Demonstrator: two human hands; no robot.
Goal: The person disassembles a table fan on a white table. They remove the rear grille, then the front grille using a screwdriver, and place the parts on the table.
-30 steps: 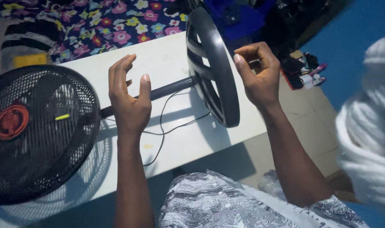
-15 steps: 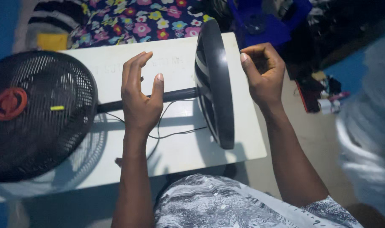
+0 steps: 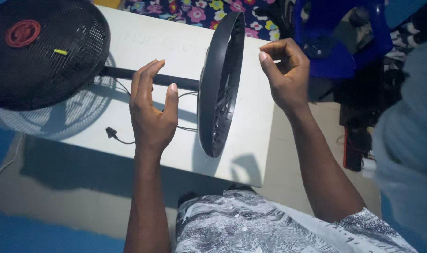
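fan on its side on white counter point(image 3: 251, 154), round base point(image 3: 221, 84) upright at edge | your left hand point(image 3: 152, 115) fingers apart by pole point(image 3: 143, 77), right hand point(image 3: 284, 77) fingers curled, empty | risk: unheld base may roll, power cord point(image 3: 117, 137) snags

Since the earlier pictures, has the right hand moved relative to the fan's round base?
Yes. The right hand has come off the round base rim and now hovers apart, to its right.

1 head-worn camera looks steeply down, close above the flat white rectangular table point(image 3: 176, 42), both forearms rising from the bottom edge.
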